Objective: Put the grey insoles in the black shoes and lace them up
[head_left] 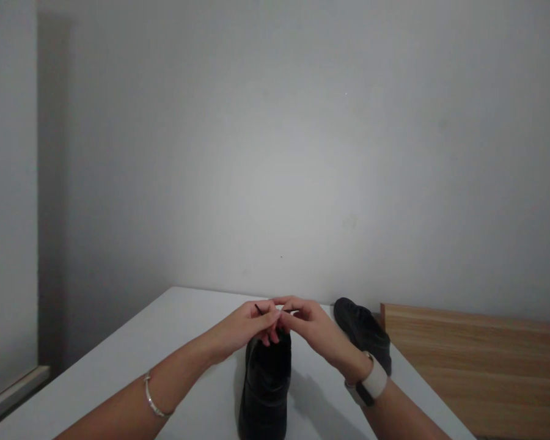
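A black shoe (264, 391) stands on the white table with its heel toward me. Over its far end, my left hand (252, 321) and my right hand (305, 318) meet, fingertips pinched close together. Dark shoelace (293, 310) pieces stick out from both hands: a short end rises by the left thumb and a strand crosses the right fingers. The hands hide the shoe's front and the rest of the lace. A bracelet (152, 397) circles my left forearm, and a light-banded watch (371, 382) is on my right wrist.
A second black shoe (362, 333) lies at the table's right edge. The white table (183, 311) reaches the grey wall behind. Beyond its right side stands a wood-grain panel (476, 366); a pale ledge (16, 394) shows at far left.
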Action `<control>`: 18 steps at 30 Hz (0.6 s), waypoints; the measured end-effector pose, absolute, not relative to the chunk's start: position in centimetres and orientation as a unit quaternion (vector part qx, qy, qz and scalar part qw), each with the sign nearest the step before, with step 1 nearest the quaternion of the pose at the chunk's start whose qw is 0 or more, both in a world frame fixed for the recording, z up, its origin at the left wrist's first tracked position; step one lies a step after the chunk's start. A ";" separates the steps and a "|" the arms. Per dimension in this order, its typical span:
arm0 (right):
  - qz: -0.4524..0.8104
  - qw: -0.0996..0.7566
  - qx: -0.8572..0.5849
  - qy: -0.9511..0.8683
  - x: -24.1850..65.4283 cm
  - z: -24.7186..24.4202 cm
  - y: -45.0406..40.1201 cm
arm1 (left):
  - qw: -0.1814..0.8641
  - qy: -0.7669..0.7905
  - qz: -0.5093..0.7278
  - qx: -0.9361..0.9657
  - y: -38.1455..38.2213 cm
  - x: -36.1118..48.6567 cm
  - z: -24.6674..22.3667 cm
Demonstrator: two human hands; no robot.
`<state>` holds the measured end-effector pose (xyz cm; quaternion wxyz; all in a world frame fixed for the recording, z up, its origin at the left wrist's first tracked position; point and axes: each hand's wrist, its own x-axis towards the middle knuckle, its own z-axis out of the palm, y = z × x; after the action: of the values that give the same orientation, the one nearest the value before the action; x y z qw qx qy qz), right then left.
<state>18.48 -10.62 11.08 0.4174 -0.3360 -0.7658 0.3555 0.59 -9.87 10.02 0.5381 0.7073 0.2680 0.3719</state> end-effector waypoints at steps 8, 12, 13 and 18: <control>0.485 0.541 -0.264 -0.634 18.2 8.8 -8.9 | 0.538 0.217 0.420 0.698 -9.2 0.5 10.2; 0.535 0.640 -0.216 -0.508 18.3 8.0 -8.2 | 0.542 0.219 0.522 0.621 -8.3 -0.1 9.9; 0.548 0.649 -0.206 -0.486 18.6 7.9 -8.0 | 0.548 0.223 0.547 0.592 -8.0 -0.4 9.6; 0.498 0.654 -0.270 -0.501 20.8 6.4 -7.2 | 0.560 0.263 0.557 0.554 -6.0 -2.8 7.4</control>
<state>20.83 -7.25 6.43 0.6538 -0.2701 -0.5012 0.4984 -2.81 -5.98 7.41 0.5601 0.5542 0.2626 0.5569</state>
